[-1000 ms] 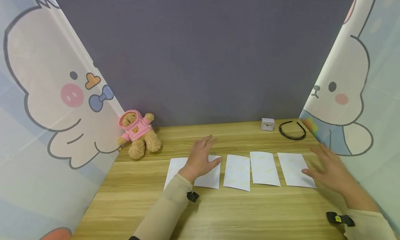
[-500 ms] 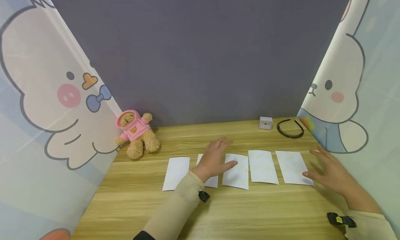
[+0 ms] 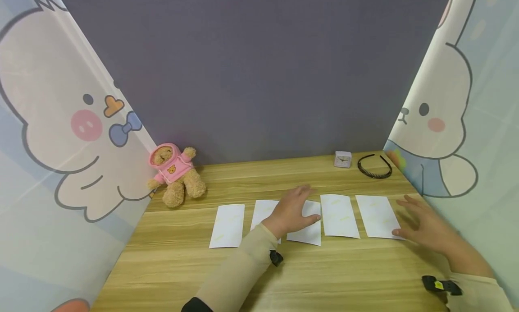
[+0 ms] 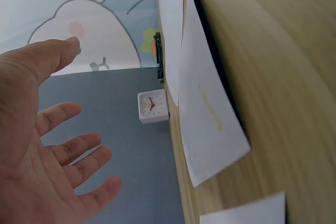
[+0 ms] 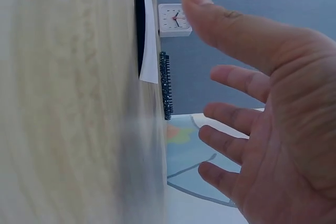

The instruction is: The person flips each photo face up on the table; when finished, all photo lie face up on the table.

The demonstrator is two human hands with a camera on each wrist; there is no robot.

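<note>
Several white paper cards with faint yellow marks lie in a row on the wooden table. My left hand is above the third card from the left, fingers spread and holding nothing. It also overlaps part of the second card in the head view. In the left wrist view, the palm and loosely bent fingers of that hand stand apart from a curling card. At the right end of the row, my right hand has its thumb tip at the corner of the rightmost card, holding nothing.
A teddy bear in a pink hoodie sits at the back left of the table. A small white clock and a black headband are at the back right. Cartoon-printed walls flank both sides, with a grey panel behind.
My left hand has moved right along the row, from over the second card to over the third, uncovering the leftmost one. The right hand has barely moved. The head view has shifted slightly.
</note>
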